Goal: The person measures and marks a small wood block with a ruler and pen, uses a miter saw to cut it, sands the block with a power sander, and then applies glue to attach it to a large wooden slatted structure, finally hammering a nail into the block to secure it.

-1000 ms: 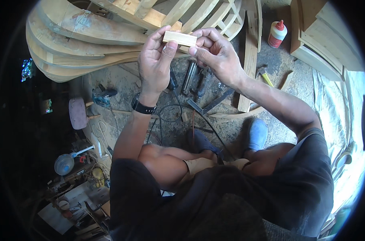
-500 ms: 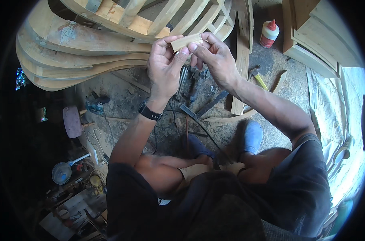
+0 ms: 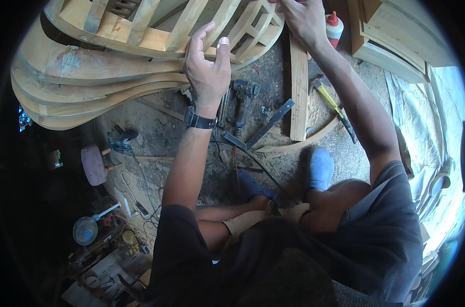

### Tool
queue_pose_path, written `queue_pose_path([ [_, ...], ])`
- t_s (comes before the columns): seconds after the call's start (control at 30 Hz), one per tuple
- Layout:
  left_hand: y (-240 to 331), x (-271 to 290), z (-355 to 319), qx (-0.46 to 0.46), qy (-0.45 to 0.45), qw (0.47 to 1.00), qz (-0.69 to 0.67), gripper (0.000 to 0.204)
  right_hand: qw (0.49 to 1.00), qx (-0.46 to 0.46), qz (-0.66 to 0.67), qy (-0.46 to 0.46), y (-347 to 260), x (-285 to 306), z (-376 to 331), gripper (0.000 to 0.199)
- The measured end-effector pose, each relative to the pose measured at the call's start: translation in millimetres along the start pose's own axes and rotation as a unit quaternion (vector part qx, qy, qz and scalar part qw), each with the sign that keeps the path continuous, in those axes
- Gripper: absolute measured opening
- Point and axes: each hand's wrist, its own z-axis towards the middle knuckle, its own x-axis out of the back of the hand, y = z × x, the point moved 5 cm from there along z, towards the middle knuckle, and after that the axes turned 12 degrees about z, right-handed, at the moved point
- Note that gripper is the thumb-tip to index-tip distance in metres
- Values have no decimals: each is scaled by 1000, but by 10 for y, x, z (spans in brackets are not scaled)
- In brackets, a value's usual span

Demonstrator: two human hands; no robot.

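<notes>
My left hand, with a dark watch on its wrist, is raised beside the slatted wooden frame. Its thumb and index finger stand apart with nothing between them. My right hand reaches to the top edge of the picture, at the frame's right end. Most of its fingers are cut off there, so whatever they may hold is hidden. Just right of that hand stands a white glue bottle with a red cap, partly covered by my wrist. The small wooden block is out of view.
On the floor lie a drill, a dark metal square, a wooden plank, a hammer and a curved wood strip. A mallet and a power tool are at the left. Wooden drawers stand at the right.
My hands have parted. The left let go of the small wooden block; the right moved up and away to the top edge. The block has gone from view.
</notes>
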Motion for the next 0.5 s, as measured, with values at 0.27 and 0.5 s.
queue_pose_path([
  [0.27,-57,-242,-166,31,-26,999,-28,32,951,-9,-284,-120,319,-65,-252,25],
  [0.5,-162,-562,-190,65,-26,998,5,51,924,95,-315,-197,543,-251,-232,24],
])
